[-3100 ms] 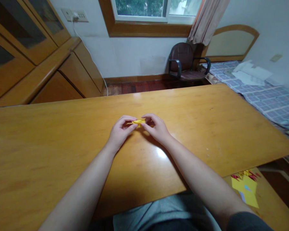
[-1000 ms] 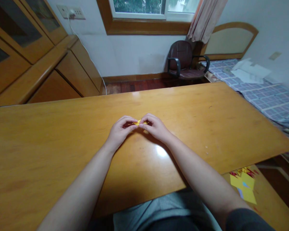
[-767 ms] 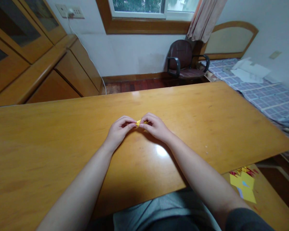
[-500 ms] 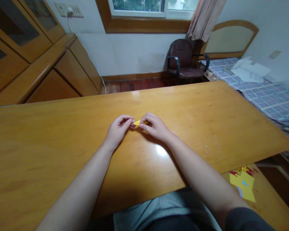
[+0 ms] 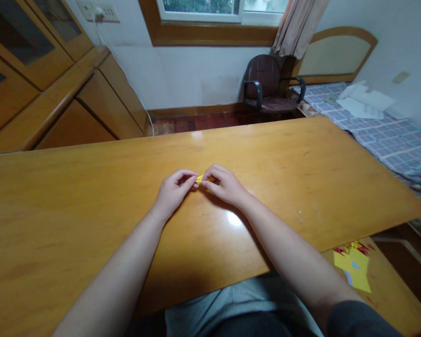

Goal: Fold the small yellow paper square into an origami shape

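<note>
A small piece of folded yellow paper [image 5: 199, 179] is held just above the wooden table [image 5: 91, 196], between my two hands. My left hand [image 5: 175, 190] pinches its left end between thumb and fingers. From the other side, my right hand [image 5: 223, 183] closes on the right end, with its thumb and index finger nearly meeting the left fingertips. Most of the paper is hidden by the fingers, so its folded shape cannot be made out.
On a lower surface at the right lie yellow paper sheets [image 5: 359, 279] and several small red and yellow folded pieces [image 5: 354, 247]. Beyond the table stand an office chair [image 5: 264, 79] and a bed [image 5: 382, 135]; a wooden cabinet [image 5: 59, 103] is at the left.
My hands have drawn slightly closer together, the left one moving a little right. Less of the yellow paper shows between the fingertips.
</note>
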Demonstrator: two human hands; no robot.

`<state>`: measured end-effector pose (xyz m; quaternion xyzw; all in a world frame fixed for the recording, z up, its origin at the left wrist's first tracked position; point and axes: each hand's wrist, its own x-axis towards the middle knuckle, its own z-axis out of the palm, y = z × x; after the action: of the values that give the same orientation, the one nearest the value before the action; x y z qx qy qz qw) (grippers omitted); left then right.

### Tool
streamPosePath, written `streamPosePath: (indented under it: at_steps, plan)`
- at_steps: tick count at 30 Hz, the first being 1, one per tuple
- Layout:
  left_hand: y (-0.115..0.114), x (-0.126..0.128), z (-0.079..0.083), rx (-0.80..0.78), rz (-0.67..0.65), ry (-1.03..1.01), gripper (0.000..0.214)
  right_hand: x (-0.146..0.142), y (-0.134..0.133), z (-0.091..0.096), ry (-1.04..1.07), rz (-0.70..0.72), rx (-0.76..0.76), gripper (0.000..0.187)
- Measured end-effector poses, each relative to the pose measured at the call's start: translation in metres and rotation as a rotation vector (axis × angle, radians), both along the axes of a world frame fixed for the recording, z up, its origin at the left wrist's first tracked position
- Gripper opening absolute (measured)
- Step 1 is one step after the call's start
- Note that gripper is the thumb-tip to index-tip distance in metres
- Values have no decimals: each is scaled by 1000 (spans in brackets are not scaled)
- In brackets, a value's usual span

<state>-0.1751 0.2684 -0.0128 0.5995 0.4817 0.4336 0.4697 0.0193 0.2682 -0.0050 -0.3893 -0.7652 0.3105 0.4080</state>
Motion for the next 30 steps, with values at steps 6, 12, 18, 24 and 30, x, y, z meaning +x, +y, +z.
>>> streamPosePath:
  at_steps: [6, 12, 18, 24, 30]
  plan:
    - [0, 0, -3, 49, 34, 62, 23, -1, 0, -1, -23, -6, 23, 4]
    - [0, -2, -2, 17, 3, -12, 24, -1, 0, -1, -9, -19, 5, 4]
    - [-3, -1, 2, 51, -56, 0, 26, -1, 0, -1, 15, -31, -13, 3]
    - [-2, -3, -1, 202, -41, 175, 20, 1, 1, -2, 32, -11, 7, 4]
    - [0, -4, -3, 65, -47, 26, 21, 1, 1, -1, 49, -20, -76, 6]
